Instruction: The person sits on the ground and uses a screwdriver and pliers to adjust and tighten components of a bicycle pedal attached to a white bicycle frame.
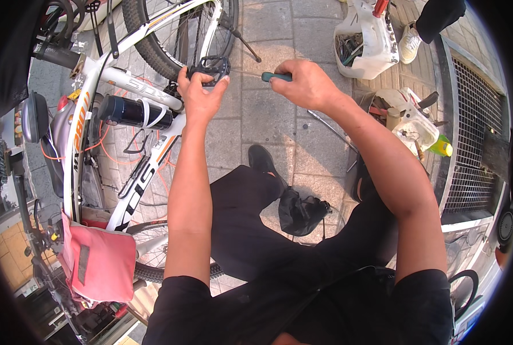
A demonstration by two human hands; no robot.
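Observation:
My left hand [202,98] grips a black bicycle pedal [213,68] on a white bicycle [127,80] that stands at the left. My right hand [302,83] is closed around the teal handle of a screwdriver-like tool [275,76], whose thin shaft points left toward the pedal; whether its tip touches is too small to tell. The rear part of the frame and a knobby tyre [144,40] are just beyond my left hand. A dark bottle [139,112] sits in a cage on the frame.
White plastic tool containers [365,57] [414,129] lie at the right, near another person's shoe [409,43] and a metal grate [469,132]. A long metal bar [331,129] and a black bag [299,213] are on the paving. A pink bag [98,264] hangs at lower left.

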